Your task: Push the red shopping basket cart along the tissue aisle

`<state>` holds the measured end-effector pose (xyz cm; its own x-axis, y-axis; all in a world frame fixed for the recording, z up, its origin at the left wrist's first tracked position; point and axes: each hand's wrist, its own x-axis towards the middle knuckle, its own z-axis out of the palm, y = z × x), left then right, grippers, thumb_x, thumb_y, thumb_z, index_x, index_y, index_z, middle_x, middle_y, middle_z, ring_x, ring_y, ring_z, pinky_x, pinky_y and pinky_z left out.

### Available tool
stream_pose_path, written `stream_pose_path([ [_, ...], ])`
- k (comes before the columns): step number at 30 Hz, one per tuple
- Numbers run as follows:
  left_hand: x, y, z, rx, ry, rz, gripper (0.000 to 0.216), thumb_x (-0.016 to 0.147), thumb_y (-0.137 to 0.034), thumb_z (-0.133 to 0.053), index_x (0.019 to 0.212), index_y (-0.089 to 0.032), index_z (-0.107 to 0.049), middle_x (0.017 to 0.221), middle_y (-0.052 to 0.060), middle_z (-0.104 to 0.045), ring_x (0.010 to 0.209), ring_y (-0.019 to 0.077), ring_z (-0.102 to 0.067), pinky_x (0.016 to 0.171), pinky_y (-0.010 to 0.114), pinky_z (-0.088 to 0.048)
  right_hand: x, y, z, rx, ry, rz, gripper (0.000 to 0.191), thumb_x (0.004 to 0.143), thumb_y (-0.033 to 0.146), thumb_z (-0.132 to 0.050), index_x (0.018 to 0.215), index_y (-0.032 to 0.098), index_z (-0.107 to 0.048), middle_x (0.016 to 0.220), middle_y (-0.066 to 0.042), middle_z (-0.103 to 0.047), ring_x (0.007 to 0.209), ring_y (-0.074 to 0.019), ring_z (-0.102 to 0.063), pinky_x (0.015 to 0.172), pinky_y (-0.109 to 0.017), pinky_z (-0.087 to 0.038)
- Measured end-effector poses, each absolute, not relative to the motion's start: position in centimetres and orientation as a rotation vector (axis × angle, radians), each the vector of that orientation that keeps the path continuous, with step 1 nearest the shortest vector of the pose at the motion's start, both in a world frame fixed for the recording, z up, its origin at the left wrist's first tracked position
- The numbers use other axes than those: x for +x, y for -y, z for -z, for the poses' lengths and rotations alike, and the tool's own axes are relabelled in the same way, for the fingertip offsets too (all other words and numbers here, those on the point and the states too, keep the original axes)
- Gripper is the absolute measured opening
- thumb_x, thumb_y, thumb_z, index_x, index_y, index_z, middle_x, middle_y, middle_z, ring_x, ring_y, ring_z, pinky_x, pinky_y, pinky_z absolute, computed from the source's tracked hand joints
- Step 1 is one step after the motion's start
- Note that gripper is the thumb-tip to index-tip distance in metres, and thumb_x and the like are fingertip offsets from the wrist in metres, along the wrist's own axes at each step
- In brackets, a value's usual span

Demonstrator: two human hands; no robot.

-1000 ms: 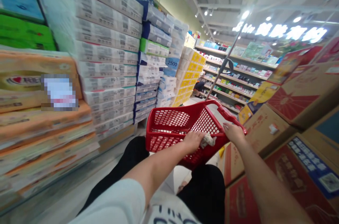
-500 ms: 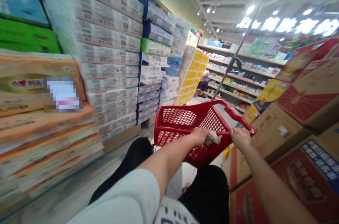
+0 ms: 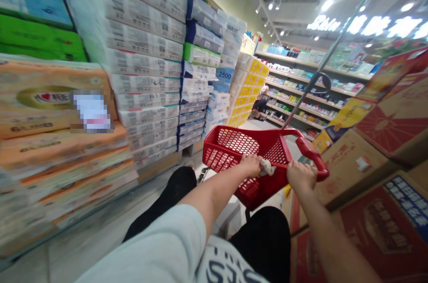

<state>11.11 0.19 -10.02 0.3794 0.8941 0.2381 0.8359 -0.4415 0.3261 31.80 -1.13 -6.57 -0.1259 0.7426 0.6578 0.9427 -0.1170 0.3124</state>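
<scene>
A red plastic shopping cart (image 3: 230, 137) with perforated sides stands tilted in view before my knees. My left hand (image 3: 251, 166) is closed over the cart's near rim, and a crumpled pale cloth (image 3: 268, 167) sticks out from its finger side. Farther right, my right hand (image 3: 302, 176) wraps around the same rim close to the red handle (image 3: 309, 149). A grey pole (image 3: 309, 87) rises behind the cart. The undersides of both hands are hidden.
Stacked tissue packs (image 3: 56, 100) and tall piles of wrapped packages (image 3: 147, 51) line the left. Cardboard boxes (image 3: 354, 153) crowd the right side. Behind the cart, shelves (image 3: 301, 91) hold many small goods, and a person (image 3: 260, 104) is partly visible near them.
The view has shifted slightly, so the surroundings sit a little farther right. The cart has turned slightly; both hands keep their hold on its rim, the cloth still beside the left.
</scene>
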Motion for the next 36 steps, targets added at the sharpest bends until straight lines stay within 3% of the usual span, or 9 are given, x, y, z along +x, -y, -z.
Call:
stream_pose_path([
  [4,10.1,0.5,9.6,2.434,-1.654,-0.575,0.045,0.090,-0.048,-0.036,0.119,-0.017,-0.051,0.123,0.012,-0.057,0.114,0.0283,-0.051,0.098,0.049,-0.035,30.2,2.2,7.5,-1.735,1.791,1.165,0.031,0.087,0.027,-0.040,0.068,0.016,-0.062,0.064,-0.009,-0.064,0.067,-0.0201,-0.052,0.071,-0.036,-0.024],
  [8,9.8,1.3,8.7,2.510,-1.668,-0.512,0.037,0.088,-0.038,-0.042,0.110,-0.013,-0.057,0.113,0.013,-0.062,0.108,0.0274,-0.054,0.092,0.040,-0.040,28.2,3.1,8.0,-1.674,1.758,1.170,0.031,0.086,0.028,-0.041,0.066,0.017,-0.061,0.065,-0.008,-0.063,0.068,-0.0202,-0.049,0.070,-0.036,-0.023],
  [11,10.0,2.4,8.9,2.635,-1.548,-0.627,0.032,0.088,-0.030,-0.043,0.114,-0.016,-0.055,0.115,0.010,-0.061,0.108,0.0249,-0.053,0.092,0.037,-0.040,26.7,3.5,8.0,-1.634,1.777,1.161,0.030,0.086,0.028,-0.041,0.065,0.018,-0.060,0.065,-0.007,-0.062,0.068,-0.0197,-0.046,0.072,-0.036,-0.023],
  [16,9.2,3.6,10.2,2.707,-1.507,-0.799,0.043,0.090,-0.028,-0.043,0.132,-0.025,-0.039,0.120,0.005,-0.057,0.108,0.0231,-0.051,0.094,0.038,-0.038,25.4,4.0,8.1,-1.613,1.764,1.161,0.031,0.088,0.027,-0.040,0.066,0.018,-0.059,0.068,-0.007,-0.061,0.070,-0.0195,-0.045,0.076,-0.037,-0.024],
  [23,9.2,3.8,9.1,2.655,-1.554,-0.706,0.030,0.088,-0.033,-0.044,0.116,-0.025,-0.050,0.107,0.005,-0.062,0.099,0.0241,-0.057,0.087,0.037,-0.042,26.1,4.1,8.6,-1.601,1.801,1.109,0.030,0.088,0.027,-0.040,0.066,0.018,-0.060,0.068,-0.008,-0.061,0.072,-0.0209,-0.046,0.075,-0.037,-0.024],
  [28,10.8,4.6,8.8,2.697,-1.503,-0.728,0.044,0.089,-0.034,-0.043,0.132,-0.027,-0.038,0.114,0.006,-0.060,0.100,0.0242,-0.056,0.089,0.039,-0.042,26.3,4.3,8.7,-1.577,1.797,1.111,0.030,0.088,0.029,-0.041,0.067,0.019,-0.059,0.069,-0.008,-0.060,0.073,-0.0208,-0.045,0.075,-0.037,-0.024],
  [36,9.4,4.5,8.9,2.684,-1.554,-0.636,0.028,0.084,-0.031,-0.052,0.111,-0.022,-0.052,0.108,0.006,-0.061,0.101,0.0233,-0.056,0.090,0.035,-0.043,26.3,4.8,8.5,-1.584,1.801,1.070,0.030,0.089,0.027,-0.040,0.070,0.018,-0.062,0.071,-0.008,-0.061,0.074,-0.0205,-0.045,0.076,-0.038,-0.024],
])
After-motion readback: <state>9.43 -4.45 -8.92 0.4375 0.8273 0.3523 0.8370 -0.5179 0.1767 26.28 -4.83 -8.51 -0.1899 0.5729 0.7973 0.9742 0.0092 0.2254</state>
